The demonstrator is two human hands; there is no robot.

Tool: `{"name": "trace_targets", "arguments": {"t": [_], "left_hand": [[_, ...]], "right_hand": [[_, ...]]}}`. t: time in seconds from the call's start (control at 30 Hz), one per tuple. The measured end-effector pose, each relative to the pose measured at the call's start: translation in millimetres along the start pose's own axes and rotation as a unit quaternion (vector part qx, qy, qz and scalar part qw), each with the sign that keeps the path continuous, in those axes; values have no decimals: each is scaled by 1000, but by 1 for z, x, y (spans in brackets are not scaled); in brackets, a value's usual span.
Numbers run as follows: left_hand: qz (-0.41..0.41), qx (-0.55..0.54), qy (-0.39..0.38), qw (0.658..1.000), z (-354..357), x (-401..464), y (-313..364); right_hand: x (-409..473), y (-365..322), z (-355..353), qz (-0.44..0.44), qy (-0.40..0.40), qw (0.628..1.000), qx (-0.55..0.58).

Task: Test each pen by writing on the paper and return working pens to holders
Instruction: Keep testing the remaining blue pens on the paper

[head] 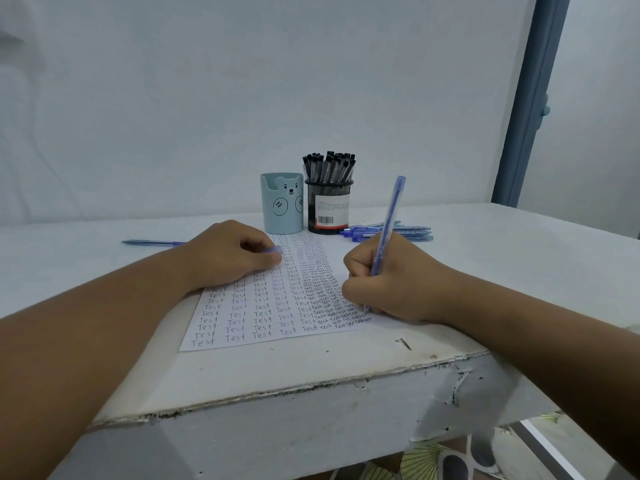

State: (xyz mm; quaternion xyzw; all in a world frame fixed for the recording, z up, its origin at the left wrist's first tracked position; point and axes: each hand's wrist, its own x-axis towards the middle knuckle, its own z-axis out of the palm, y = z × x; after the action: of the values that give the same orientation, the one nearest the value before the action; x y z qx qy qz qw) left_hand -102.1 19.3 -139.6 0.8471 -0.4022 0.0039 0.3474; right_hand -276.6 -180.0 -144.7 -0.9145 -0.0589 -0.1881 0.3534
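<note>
A right hand [391, 282] grips a blue pen [386, 237], tip on a paper [277, 306] crowded with rows of "Test", while the left hand [232, 254] rests on the sheet pinching a blue pen cap [275, 250]. Behind — a bear-face holder [282, 204], a mesh holder [329, 206] of black pens [329, 166], loose blue pens [412, 233] alongside.

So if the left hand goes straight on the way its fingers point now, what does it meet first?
The left hand, which pinches a blue cap, points to the person's right across the paper. Over the written rows the way looks free; the first thing in that line is probably the right hand holding the blue pen, though depth is unclear.
</note>
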Motion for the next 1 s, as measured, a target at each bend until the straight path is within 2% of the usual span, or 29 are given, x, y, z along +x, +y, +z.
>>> {"name": "trace_targets", "arguments": {"t": [1.0], "left_hand": [[-4, 5, -2, 1000, 0, 1, -1]], "right_hand": [[1, 3, -1, -34, 4, 999, -8]]}}
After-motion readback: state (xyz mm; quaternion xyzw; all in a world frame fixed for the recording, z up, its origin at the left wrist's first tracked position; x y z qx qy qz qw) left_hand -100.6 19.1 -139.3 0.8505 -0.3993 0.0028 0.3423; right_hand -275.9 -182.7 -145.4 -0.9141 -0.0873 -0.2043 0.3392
